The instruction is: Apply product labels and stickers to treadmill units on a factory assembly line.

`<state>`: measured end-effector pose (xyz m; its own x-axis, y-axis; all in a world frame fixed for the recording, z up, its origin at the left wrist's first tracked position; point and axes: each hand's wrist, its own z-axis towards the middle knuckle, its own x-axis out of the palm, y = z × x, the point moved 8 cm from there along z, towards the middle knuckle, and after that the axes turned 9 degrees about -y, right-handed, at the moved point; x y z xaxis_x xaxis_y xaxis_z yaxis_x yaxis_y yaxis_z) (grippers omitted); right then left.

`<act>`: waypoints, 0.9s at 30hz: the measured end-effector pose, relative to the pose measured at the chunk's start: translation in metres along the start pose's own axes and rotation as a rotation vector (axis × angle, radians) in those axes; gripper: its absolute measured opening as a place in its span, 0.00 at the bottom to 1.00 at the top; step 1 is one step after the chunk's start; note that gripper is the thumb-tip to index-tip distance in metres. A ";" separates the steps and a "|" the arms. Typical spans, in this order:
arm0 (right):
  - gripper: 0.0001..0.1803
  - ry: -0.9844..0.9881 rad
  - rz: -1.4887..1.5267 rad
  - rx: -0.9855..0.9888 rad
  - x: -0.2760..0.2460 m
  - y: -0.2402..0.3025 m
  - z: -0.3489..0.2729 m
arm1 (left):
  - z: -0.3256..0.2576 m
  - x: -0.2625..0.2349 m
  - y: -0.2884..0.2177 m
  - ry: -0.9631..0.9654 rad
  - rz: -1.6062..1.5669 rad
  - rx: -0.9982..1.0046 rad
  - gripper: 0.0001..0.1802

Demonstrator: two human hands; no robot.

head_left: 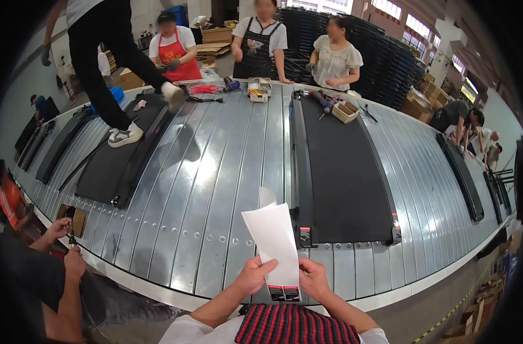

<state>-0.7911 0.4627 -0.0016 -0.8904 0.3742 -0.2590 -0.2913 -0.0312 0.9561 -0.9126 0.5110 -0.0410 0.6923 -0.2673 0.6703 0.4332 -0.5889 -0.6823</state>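
Note:
Close to my body, over the near edge of the metal conveyor line (215,252), I hold a white sheet of labels (276,232). Red-and-black labels show at its lower end, and its far end curls up. My left hand (254,276) pinches the sheet's left side with the thumb on top. At the right edge the fingers of my right hand (314,279) are closed on it, partly hidden. Just beyond lies a black treadmill deck (347,172) with side rails. Similar red-and-black labels sit on its near end caps.
Another black deck (121,149) lies to the left, where a person steps across the line. Several people stand along the far side near power tools (231,85) and small boxes (259,90). At the lower left a co-worker's hands (72,252) hold a tool. A long black rail (462,178) lies at right.

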 end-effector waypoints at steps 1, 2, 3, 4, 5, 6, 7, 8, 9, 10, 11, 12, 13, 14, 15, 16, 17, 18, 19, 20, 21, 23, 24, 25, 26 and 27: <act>0.07 0.009 0.030 0.031 0.002 -0.004 0.000 | 0.000 -0.002 0.001 -0.018 -0.030 -0.017 0.16; 0.07 0.014 0.058 0.063 0.004 -0.008 0.001 | 0.000 -0.002 -0.001 -0.013 -0.034 -0.009 0.16; 0.07 0.015 0.052 0.055 0.006 -0.009 0.003 | 0.000 -0.002 -0.004 -0.016 0.067 0.017 0.16; 0.07 0.014 0.049 0.067 0.008 -0.010 0.004 | 0.001 -0.002 -0.007 -0.019 0.168 0.042 0.16; 0.07 0.015 0.051 0.073 0.010 -0.009 0.004 | -0.002 0.000 -0.012 -0.031 0.162 0.051 0.16; 0.07 0.017 0.050 0.060 0.011 -0.003 0.004 | -0.003 0.000 -0.016 -0.027 0.163 0.063 0.16; 0.07 0.029 0.124 0.111 0.013 0.000 0.002 | -0.004 -0.001 -0.017 -0.037 0.129 0.057 0.16; 0.07 0.041 0.195 0.166 0.016 0.000 0.004 | -0.003 -0.004 -0.018 -0.045 0.093 0.046 0.16; 0.07 0.043 0.193 0.156 0.018 0.002 0.005 | -0.002 -0.006 -0.020 -0.041 0.093 0.056 0.16; 0.07 0.030 0.238 0.209 0.020 -0.001 0.005 | -0.003 -0.009 -0.022 -0.048 0.075 0.056 0.16; 0.07 0.017 0.282 0.263 0.022 -0.004 0.004 | -0.004 -0.012 -0.022 -0.055 0.058 0.055 0.17; 0.07 0.019 0.284 0.252 0.023 -0.002 0.004 | -0.005 -0.013 -0.023 -0.051 0.061 0.066 0.17; 0.08 0.019 0.328 0.286 0.025 -0.003 0.003 | -0.006 -0.015 -0.021 -0.051 0.031 0.043 0.17; 0.08 0.018 0.374 0.321 0.028 -0.004 0.001 | -0.008 -0.016 -0.020 -0.051 0.004 0.020 0.17; 0.08 0.022 0.380 0.311 0.030 -0.004 0.000 | -0.010 -0.018 -0.021 -0.051 0.010 0.030 0.17; 0.07 0.037 0.388 0.310 0.032 -0.005 0.001 | -0.012 -0.019 -0.023 -0.049 -0.002 0.042 0.17; 0.07 0.054 0.396 0.311 0.034 -0.007 0.000 | -0.014 -0.020 -0.023 -0.050 -0.016 0.053 0.17; 0.07 0.060 0.401 0.304 0.036 -0.009 0.000 | -0.017 -0.021 -0.023 -0.052 -0.011 0.062 0.17; 0.07 0.071 0.409 0.290 0.039 -0.010 -0.001 | -0.020 -0.021 -0.025 -0.056 -0.025 0.083 0.16; 0.06 0.082 0.417 0.278 0.040 -0.011 -0.002 | -0.023 -0.019 -0.026 -0.060 -0.040 0.104 0.16; 0.06 0.088 0.422 0.274 0.039 -0.013 -0.003 | -0.026 -0.017 -0.025 -0.064 -0.036 0.110 0.16; 0.06 0.098 0.415 0.281 0.037 -0.019 -0.007 | -0.031 -0.014 -0.023 -0.114 -0.030 0.115 0.16; 0.06 0.102 0.421 0.279 0.035 -0.022 -0.010 | -0.034 -0.011 -0.022 -0.118 -0.026 0.119 0.16; 0.06 0.120 0.440 0.271 0.033 -0.023 -0.012 | -0.035 -0.008 -0.020 -0.124 0.032 0.116 0.16; 0.06 0.137 0.458 0.263 0.030 -0.023 -0.014 | -0.037 -0.004 -0.019 -0.130 0.089 0.114 0.16; 0.06 0.141 0.463 0.261 0.026 -0.023 -0.016 | -0.037 -0.001 -0.017 -0.134 0.093 0.117 0.16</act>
<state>-0.8136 0.4586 -0.0325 -0.9484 0.2479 0.1979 0.2223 0.0745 0.9721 -0.9420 0.4932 -0.0189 0.7996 -0.2082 0.5632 0.4226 -0.4712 -0.7742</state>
